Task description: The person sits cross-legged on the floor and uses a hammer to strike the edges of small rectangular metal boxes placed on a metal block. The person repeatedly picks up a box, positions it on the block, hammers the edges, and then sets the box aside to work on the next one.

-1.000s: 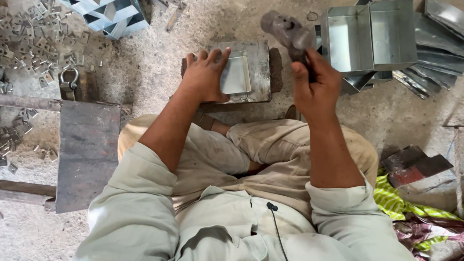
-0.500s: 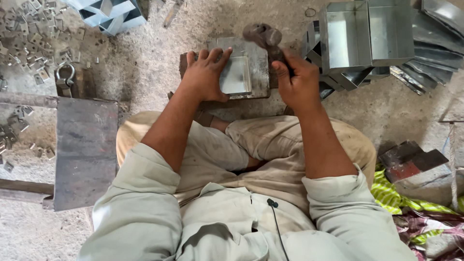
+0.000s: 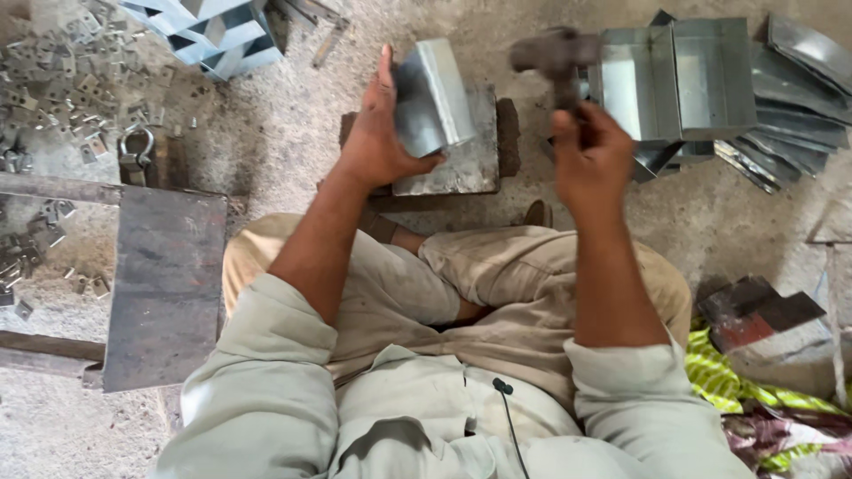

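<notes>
We have a single view, worn on our head and looking almost straight down at close range over our chest and folded legs to the dusty floor. Our left hand [image 3: 382, 133] and right hand [image 3: 590, 160] sit upper centre, with floor just beyond the fingertips.

1. The bent sheet-metal piece [image 3: 432, 96] is showing as a grey, shiny channel with folded edges. It is tilting up off the block, with its upper end lifted and its lower end sitting over the flat steel block [image 3: 461, 160], inside the left hand [image 3: 377, 133].
2. The hammer [image 3: 555, 58] is appearing blurred, its dark head raised above and to the right of the piece, well clear of it. Its handle is running down into the right hand [image 3: 590, 160], which is wrapping it.
</notes>
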